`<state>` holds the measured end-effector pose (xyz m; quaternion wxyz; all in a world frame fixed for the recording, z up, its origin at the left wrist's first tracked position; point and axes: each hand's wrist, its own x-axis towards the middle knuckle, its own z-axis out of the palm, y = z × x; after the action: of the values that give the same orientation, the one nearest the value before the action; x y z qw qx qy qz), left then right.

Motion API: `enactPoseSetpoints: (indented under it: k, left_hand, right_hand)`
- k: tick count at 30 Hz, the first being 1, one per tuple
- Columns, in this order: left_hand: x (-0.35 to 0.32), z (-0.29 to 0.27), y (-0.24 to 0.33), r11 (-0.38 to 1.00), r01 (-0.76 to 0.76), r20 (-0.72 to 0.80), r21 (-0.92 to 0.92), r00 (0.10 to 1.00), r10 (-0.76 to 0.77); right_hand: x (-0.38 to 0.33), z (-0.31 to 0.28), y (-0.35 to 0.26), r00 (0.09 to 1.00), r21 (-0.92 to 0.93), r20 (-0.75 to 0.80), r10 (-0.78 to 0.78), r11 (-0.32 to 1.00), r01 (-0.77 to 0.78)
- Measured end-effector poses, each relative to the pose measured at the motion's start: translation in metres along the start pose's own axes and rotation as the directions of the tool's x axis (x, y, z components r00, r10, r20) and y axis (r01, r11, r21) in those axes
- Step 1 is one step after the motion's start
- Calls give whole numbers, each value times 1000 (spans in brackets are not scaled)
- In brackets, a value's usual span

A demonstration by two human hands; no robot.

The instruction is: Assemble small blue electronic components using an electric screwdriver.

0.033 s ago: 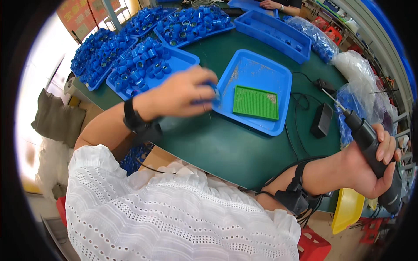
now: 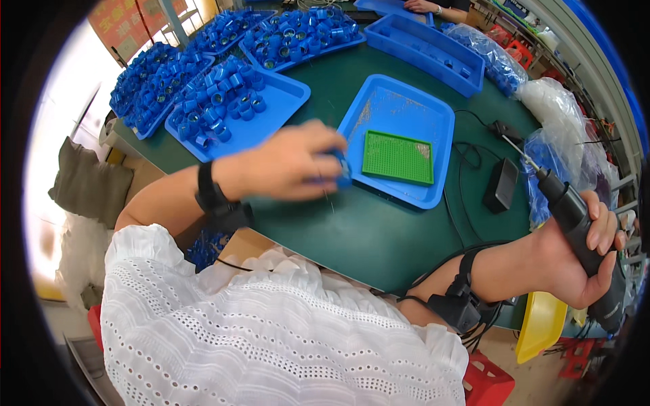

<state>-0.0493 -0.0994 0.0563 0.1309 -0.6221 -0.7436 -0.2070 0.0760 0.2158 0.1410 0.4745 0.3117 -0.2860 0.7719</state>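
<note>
My left hand (image 2: 294, 161), smeared by motion, is closed around a blue plastic piece (image 2: 344, 173) at the near left corner of a shallow blue tray (image 2: 443, 159). That piece resembles the short blue cylinders heaped at the left, but it is mostly hidden by my fingers. Inside the tray lies a green gridded plate (image 2: 393, 162), with small screw-like bits at its upper right corner and more scattered along the tray's far side. Over at the right, my right hand (image 2: 575, 260) grips a black electric screwdriver (image 2: 567, 208), its thin bit pointing up and left.
Several blue trays hold heaped blue cylinders (image 2: 220, 101) at the far left. A long blue bin (image 2: 406, 51) stands behind. Black cables and a black box (image 2: 501, 186) lie right of the tray, beside plastic bags (image 2: 555, 115). Another person's hand (image 2: 421, 6) shows at the back.
My left hand has shifted slightly to the right and nearer to me, with the blue piece still in it. The right hand and screwdriver stay in place.
</note>
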Motion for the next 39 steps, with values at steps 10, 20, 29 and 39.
enactPoseSetpoints:
  k: [10,20,29,39]
  left_hand:
    - [21,98,45,986,-123,260,-113,954,148]
    - [25,79,51,961,-72,117,-266,987,106]
    - [-20,-5,29,958,258,-257,-125,924,-282]
    - [-101,-8,-108,375,833,-151,408,466,-872]
  right_hand:
    - [1,2,-6,999,29,10,-46,999,45]
    - [5,-5,-12,992,31,-1,-123,992,123]
    - [8,-14,-10,987,78,-54,-148,985,152]
    - [1,-4,-7,995,89,-49,-88,992,92]
